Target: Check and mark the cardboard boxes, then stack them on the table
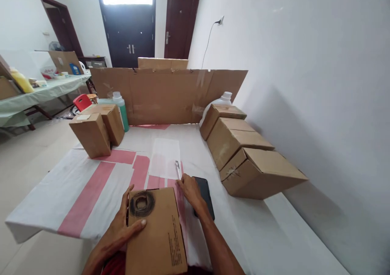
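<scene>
A brown cardboard box (155, 238) with printed text and a dark ring drawn round a hole in its top face is nearest to me. My left hand (126, 224) grips its left side, thumb over the top face and fingers along the edge. Just beyond the box's far right corner, my right hand (190, 191) has its fingers closed on the near end of a slim pen (177, 168), which points away from me. A dark phone (209, 204) lies partly hidden under my right wrist. Beyond the pen, a white translucent sheet (164, 157) lies on the cloth.
Three cardboard boxes (243, 141) line the right side near the wall. Two more boxes (91, 135) and a green bottle (121, 110) stand at the left. A tall cardboard panel (170, 96) closes off the far edge. The cloth (100, 206) has pink stripes.
</scene>
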A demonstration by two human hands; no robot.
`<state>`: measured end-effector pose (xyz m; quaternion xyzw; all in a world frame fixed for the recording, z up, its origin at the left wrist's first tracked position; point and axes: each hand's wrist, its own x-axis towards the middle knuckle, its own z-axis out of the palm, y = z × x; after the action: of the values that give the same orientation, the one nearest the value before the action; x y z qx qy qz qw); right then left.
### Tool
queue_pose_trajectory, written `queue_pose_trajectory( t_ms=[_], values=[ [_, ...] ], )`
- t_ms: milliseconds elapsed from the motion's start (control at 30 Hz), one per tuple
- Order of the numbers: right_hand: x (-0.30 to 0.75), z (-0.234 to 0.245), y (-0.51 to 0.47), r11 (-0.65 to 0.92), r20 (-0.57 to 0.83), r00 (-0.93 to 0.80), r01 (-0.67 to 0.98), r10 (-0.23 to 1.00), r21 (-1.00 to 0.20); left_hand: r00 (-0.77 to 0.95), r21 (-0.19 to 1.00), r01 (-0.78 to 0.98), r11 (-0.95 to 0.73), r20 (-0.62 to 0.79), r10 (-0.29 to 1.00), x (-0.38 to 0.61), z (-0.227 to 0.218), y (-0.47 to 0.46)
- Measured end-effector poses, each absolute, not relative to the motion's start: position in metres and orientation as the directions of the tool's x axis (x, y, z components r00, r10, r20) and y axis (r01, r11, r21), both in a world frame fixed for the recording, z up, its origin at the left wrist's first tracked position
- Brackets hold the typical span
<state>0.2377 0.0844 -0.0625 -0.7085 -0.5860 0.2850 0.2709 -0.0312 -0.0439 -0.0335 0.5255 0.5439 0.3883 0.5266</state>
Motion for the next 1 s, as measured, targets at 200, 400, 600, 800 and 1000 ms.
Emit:
queue_pose_trajectory(
  t_ms=[200,400,600,800,1000],
  values=[
    [0.238,-0.058,0.054,-0.243,-0.097,0.227,0.812,0.969,-0.531,0.071,0.970,0.185,0.156,-0.171,0.983,-0.029,-0.029,-0.044],
    [0.275,-0.055,0.014,-0.483,-0.143,0.466,0.784,0.873,-0.390,0.085,0.971,0.188,0.146,-0.165,0.983,-0.031,-0.034,-0.042],
    [0.284,-0.066,0.021,-0.508,-0.219,0.468,0.690,0.856,-0.516,0.118,0.974,0.192,0.117,-0.142,0.983,-0.030,-0.030,-0.045],
    [0.288,-0.073,0.016,-0.367,-0.248,0.317,0.407,0.916,-0.836,0.092,0.979,0.166,0.115,-0.132,0.987,-0.028,-0.028,-0.051],
    [0.274,-0.026,-0.029,-0.251,-0.279,0.134,-0.191,0.951,-0.949,0.099,0.984,0.151,0.094,-0.110,0.989,-0.021,-0.024,-0.049]
  ],
)
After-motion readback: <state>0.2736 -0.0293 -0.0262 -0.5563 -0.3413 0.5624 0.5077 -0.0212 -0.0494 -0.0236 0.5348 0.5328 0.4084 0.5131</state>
